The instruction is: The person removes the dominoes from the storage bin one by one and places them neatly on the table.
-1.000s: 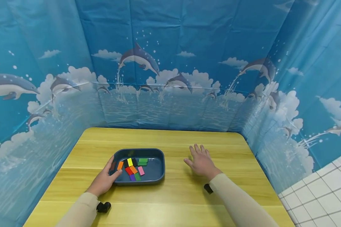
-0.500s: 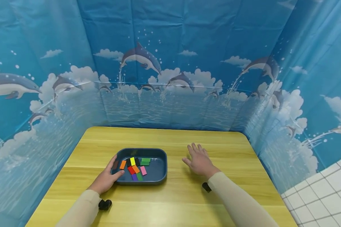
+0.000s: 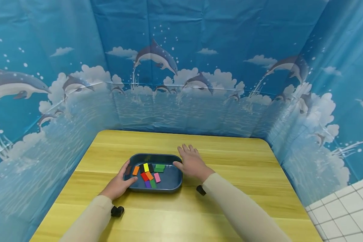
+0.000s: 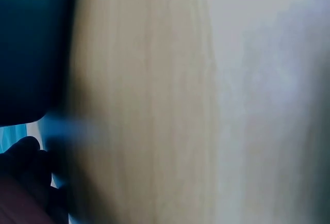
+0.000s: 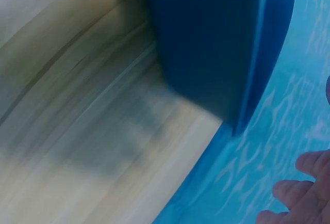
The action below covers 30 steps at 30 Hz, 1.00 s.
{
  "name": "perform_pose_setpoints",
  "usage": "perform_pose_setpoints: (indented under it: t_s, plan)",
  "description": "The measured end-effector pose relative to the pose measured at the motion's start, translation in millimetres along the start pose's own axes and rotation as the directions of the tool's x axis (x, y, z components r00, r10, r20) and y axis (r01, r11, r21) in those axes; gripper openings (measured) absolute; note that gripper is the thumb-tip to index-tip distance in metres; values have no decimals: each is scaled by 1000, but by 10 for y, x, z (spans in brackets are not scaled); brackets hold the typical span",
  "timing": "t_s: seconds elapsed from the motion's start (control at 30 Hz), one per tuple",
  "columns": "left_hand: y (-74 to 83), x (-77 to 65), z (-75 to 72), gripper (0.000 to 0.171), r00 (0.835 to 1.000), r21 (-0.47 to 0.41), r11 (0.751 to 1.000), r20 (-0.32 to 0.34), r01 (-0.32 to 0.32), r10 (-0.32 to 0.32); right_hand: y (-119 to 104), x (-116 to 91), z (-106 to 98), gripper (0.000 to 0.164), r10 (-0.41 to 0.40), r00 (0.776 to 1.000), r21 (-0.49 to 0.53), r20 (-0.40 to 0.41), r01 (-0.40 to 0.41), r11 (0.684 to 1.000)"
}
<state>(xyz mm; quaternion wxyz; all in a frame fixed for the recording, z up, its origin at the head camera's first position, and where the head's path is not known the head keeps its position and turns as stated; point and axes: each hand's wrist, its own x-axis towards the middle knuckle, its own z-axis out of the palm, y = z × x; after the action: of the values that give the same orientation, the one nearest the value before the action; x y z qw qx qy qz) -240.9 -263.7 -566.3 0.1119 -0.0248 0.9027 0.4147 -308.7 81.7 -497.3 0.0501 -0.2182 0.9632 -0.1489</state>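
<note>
A dark blue rectangular tray with rounded corners stands on the table. Several small flat coloured blocks lie in it, among them a pink block, a yellow block and an orange block. My left hand holds the tray's left end, thumb over the rim and fingers along the outer side; the left wrist view leaves the contact mostly hidden. At the right end, my right hand is spread with straight fingers, its thumb over the tray's right rim. Whether it touches the rim cannot be told.
The yellow wood-grain table has rounded far corners. A blue dolphin-print curtain encloses its back and sides. White tiles show at the lower right. A black wrist camera hangs at the left cuff.
My right hand has moved left from over the table to the tray's right end. The left hand has stayed at the tray's left end. The head view has shifted slightly.
</note>
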Motion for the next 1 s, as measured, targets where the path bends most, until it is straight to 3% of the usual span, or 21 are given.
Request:
perform_pose_setpoints:
  t_s: [0.3,0.5,0.83,1.0]
  plan:
    - [-21,30,-1,95,1000,6,1000,-8,-8,8,-447,230,85,75,-139,987,-30,75,142,989]
    - [-29,37,17,95,1000,-1,1000,-8,-2,2,-628,355,203,63,-153,973,18,171,152,988]
    - [16,9,36,93,1000,-20,1000,-27,4,-4,-612,551,376,42,-205,924,142,323,167,976]
    - [19,-2,43,94,999,-28,1000,-29,13,-14,-600,602,318,43,-193,922,182,337,138,974]
